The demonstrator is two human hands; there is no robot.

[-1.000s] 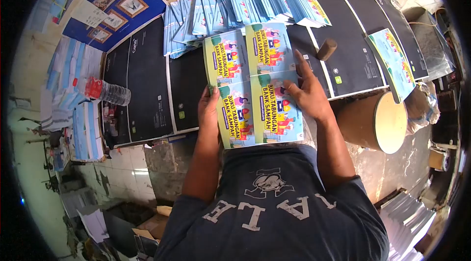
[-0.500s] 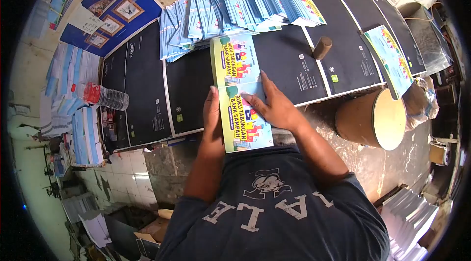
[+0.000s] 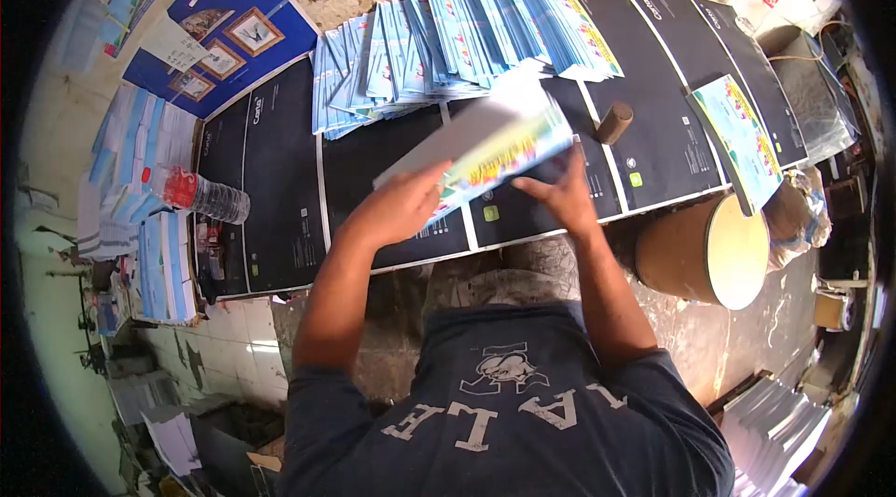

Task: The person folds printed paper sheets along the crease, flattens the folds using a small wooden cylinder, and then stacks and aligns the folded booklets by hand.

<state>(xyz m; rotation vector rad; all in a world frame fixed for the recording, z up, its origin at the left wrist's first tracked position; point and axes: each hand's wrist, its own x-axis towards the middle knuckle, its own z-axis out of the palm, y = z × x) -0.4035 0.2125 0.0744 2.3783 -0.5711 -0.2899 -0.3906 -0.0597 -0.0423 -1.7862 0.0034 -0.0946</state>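
Note:
My left hand (image 3: pixel 403 205) is closed around the lower left part of a long printed booklet (image 3: pixel 509 156). The booklet slants up to the right above the black tabletop, with a pale blank side and part of its colourful cover showing. Motion blurs its upper end. Close by its right end is my right hand (image 3: pixel 567 191), thumb and fingers apart; whether a fingertip touches the booklet I cannot tell. Behind it, fanned piles of similar blue booklets (image 3: pixel 411 49) lie along the back of the table. A short brown cylinder (image 3: pixel 614 124) stands to the right.
The black table (image 3: pixel 653 49) has white seams. A plastic bottle (image 3: pixel 201 194) lies at its left end beside paper stacks (image 3: pixel 168 264). More booklets (image 3: pixel 742 138) overhang the right front edge, near a brown drum (image 3: pixel 700 250). A blue framed board (image 3: pixel 224 30) leans at back left.
The booklet has swung from upright before my body to a slant over the table, its cover turned partly away. My right hand has come off its face and moved right.

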